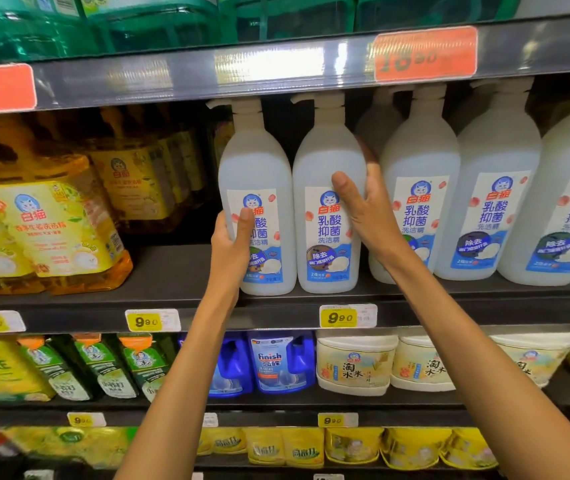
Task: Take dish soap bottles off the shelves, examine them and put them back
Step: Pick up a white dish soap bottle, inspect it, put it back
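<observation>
Stood before a dark middle shelf (172, 271) lined with white pump bottles. Gripped the leftmost bottle (257, 188) with the left hand (229, 245), thumb across the label, fingers hidden behind. Clasped its neighbour bottle (325, 174) with the right hand (368, 206), thumb on the front, fingers curled round the far side. Both bases seemingly on the shelf; whether taking or returning, impossible to tell. Left more bottles to the right apparently untouched.

Single head-worn wide-angle view, facing forward, level with middle shelf (172, 271). Close range: arm's reach from shelving. Upper shelf edge (276, 69) at top, lower tiers below. Edges blurred, curved.
</observation>
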A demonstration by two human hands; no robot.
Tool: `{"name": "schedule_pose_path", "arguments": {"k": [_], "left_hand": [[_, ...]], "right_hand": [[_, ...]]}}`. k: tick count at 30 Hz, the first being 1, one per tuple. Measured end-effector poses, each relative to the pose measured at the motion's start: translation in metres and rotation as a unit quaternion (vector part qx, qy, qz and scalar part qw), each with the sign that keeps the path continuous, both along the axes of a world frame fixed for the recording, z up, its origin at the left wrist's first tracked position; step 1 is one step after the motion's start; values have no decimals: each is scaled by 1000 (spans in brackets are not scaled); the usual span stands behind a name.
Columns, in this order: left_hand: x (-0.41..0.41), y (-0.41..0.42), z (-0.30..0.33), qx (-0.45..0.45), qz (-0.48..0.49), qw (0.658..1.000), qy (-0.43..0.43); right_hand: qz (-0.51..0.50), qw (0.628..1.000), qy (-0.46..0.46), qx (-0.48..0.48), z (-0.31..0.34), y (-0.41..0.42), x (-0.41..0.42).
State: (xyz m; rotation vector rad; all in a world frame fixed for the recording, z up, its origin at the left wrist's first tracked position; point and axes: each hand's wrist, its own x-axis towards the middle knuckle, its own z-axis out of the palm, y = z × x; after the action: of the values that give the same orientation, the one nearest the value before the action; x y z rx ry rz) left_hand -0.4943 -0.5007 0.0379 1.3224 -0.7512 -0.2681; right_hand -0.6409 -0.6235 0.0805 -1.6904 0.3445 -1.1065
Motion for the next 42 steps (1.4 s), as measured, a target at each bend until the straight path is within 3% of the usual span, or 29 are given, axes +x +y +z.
{"name": "schedule_pose_path", "arguments": {"k": [7,11,14,17,19,20,24,27,29,32,35,42], "left_hand": [[-4,0,-1,-20,1,1000,-15],[-2,6,2,-13,-31,999,-17],[-7,11,8,14,-43,999,-14],[-22,19,10,-21,96,994,-52],[-43,25,16,-101,199,967,-121],[-55,25,21,-131,204,958,-155],[-109,6,33,-114,24,972,-206],[-144,-26,33,-22,-61,966,-251],[-156,-53,29,48,-91,968,-227],[-165,-87,22,119,-61,980,-149],[-173,-103,15,74,-27,994,-74],[-193,-91,-4,26,31,997,-68]], "right_hand": [[-29,999,18,-5,2,7,0],[-101,988,79,-91,8,23,-5],[-180,970,25,-160,9,41,-20],[-273,940,-50,-201,9,37,-51],[-314,925,-45,-209,16,24,-72],[-321,922,-26,-213,21,16,-80],[-309,921,98,-217,39,-14,-92],[-282,920,167,-216,51,-27,-86],[-267,919,190,-220,57,-29,-83],[-245,922,189,-234,56,-32,-85],[-216,934,160,-236,53,-33,-91],[-136,959,80,-236,44,-41,-107]]}}
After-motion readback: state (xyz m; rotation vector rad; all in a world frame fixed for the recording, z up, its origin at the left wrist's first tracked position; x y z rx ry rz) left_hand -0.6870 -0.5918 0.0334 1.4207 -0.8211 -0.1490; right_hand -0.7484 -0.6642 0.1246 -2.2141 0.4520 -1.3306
